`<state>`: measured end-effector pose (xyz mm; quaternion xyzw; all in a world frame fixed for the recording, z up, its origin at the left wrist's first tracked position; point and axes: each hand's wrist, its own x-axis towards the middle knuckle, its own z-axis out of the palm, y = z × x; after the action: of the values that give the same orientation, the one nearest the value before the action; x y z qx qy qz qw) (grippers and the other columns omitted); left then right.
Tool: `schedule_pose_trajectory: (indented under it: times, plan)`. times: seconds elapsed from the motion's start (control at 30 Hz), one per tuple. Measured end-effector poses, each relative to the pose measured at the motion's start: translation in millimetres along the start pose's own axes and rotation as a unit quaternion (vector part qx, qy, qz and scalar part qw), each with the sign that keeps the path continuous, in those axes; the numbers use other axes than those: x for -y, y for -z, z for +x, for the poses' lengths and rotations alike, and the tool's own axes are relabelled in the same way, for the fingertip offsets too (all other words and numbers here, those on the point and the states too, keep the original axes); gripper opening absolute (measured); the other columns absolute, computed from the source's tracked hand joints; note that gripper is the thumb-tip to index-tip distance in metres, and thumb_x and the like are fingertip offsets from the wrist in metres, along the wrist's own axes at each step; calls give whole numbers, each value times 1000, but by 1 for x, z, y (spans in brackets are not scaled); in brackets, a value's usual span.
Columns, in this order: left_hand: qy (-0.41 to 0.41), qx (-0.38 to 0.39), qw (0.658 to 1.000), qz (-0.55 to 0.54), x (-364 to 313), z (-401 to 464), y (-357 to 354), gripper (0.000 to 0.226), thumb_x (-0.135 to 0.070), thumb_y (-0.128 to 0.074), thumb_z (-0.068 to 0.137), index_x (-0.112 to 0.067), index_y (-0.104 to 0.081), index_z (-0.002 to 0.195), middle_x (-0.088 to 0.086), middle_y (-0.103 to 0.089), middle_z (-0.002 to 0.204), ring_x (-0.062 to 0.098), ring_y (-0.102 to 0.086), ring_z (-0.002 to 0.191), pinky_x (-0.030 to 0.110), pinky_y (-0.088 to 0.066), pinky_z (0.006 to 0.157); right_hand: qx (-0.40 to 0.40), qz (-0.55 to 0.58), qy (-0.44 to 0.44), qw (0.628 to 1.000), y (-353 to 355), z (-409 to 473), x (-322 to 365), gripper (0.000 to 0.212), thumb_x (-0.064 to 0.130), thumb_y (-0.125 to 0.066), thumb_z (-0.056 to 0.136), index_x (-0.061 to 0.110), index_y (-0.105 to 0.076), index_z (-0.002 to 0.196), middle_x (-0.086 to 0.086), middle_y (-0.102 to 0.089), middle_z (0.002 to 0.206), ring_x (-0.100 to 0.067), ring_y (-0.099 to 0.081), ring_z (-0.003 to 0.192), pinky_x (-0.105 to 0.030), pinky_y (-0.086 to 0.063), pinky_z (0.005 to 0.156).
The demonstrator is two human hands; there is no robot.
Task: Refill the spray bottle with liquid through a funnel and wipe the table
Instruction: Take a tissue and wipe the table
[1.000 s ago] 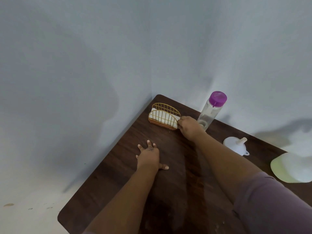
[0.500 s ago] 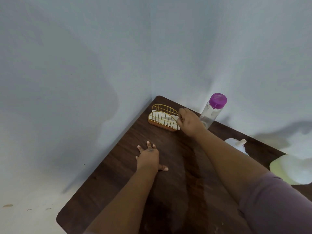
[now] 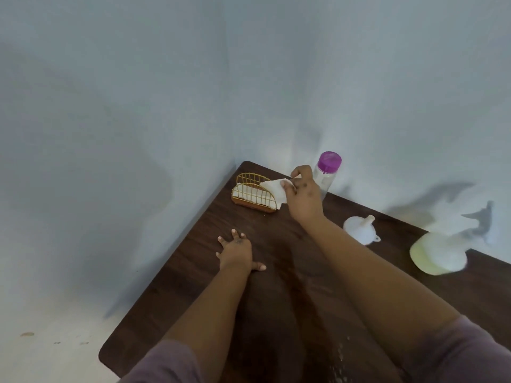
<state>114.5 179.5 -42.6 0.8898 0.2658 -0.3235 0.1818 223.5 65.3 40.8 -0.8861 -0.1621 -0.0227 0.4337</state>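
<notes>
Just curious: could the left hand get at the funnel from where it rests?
Probably not easily: the left hand lies flat on the table, and the right forearm stretches between it and the funnel.

My right hand (image 3: pixel 302 193) has lifted from the end of the gold wire napkin holder (image 3: pixel 253 195), where it sat a second ago. It now pinches a white paper napkin (image 3: pixel 275 190), drawn partly out and hanging over the holder's right end. The hand has also come in front of the clear bottle with the purple cap (image 3: pixel 327 172), covering part of its lower body.
</notes>
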Motion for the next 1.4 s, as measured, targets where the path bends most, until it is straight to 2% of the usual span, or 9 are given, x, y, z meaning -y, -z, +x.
schedule_pose_trajectory:
  times: [0.17, 0.3, 0.47, 0.57, 0.73, 0.87, 1.1, 1.23, 1.4]
  plan:
    - [-26, -94, 995, -2, -1, -28, -20, 95, -51, -62, 89, -13, -8, 156, 14, 4, 164, 37, 0, 150, 60, -13, 118, 97, 359, -354, 858, 56, -74, -14, 51, -10, -58, 85, 11, -45, 130, -7, -58, 117, -22, -60, 104, -37, -56, 86]
    - [-142, -220, 960, -99, -13, -75, -79, 56, -39, -49, 98, -16, -36, 148, 7, -22, 160, 25, -23, 145, 50, -19, 118, 146, 390, -493, 764, 125, -154, -62, 47, -16, -35, 78, -7, -58, 118, -19, -65, 109, -27, -64, 90, -33, -54, 68]
    - [-284, -218, 933, -10, -48, -115, -127, 48, -45, -51, 95, -23, -46, 138, 0, -33, 151, 20, -30, 138, 46, -27, 111, -88, 307, -483, 816, 211, -237, -121, 40, -17, -37, 77, -10, -66, 104, -19, -69, 71, -28, -65, 54, -23, -45, 38]
    - [-339, -227, 912, 32, -58, -128, -141, 51, -48, -52, 94, -23, -46, 138, 2, -35, 151, 21, -30, 139, 46, -25, 111, -191, 110, -408, 886, 234, -283, -145, 32, -3, -50, 83, 5, -71, 104, -7, -70, 80, -25, -65, 72, -25, -47, 59]
    - [-267, -222, 938, 2, -36, -145, -172, 54, -55, -54, 90, -19, -50, 131, 8, -34, 150, 29, -30, 139, 53, -30, 107, 71, -314, -339, 884, 228, -366, -177, 40, 25, -63, 79, 23, -63, 119, -8, -44, 131, -38, -33, 130, -43, -37, 100]
    - [-284, -283, 916, -1, 0, -150, -187, 56, -67, -47, 82, -18, -58, 105, 9, -47, 137, 31, -42, 126, 55, -38, 97, 16, -209, -334, 919, 210, -400, -190, 59, 19, -58, 88, 6, -38, 142, -12, -22, 156, -31, -8, 146, -37, -12, 118]
    - [-146, -184, 970, 60, 33, -179, -191, 131, -101, -34, 51, -16, -24, 150, 9, -12, 160, 30, -18, 143, 57, -28, 108, 89, -192, -299, 931, 175, -373, -206, 73, 40, -36, 101, 7, 5, 151, -9, 11, 160, -20, 13, 147, -41, 3, 118]
    - [-61, -2, 989, 131, 41, -189, -176, 173, -105, -42, 17, -16, 33, 146, 8, 39, 154, 34, 23, 147, 70, -16, 109, 98, -185, -269, 940, 138, -334, -190, 66, 29, -34, 101, 6, 3, 151, -10, 8, 160, -21, 10, 148, -40, 4, 118]
    - [-60, 132, 952, 269, 37, -174, -148, 182, -80, -79, 23, -10, 45, 136, 14, 61, 125, 47, 38, 135, 67, -17, 114, 179, -91, -125, 972, 66, -301, -139, 67, 1, -48, 91, 9, -19, 151, -9, -14, 159, -22, -12, 148, -27, -1, 119]
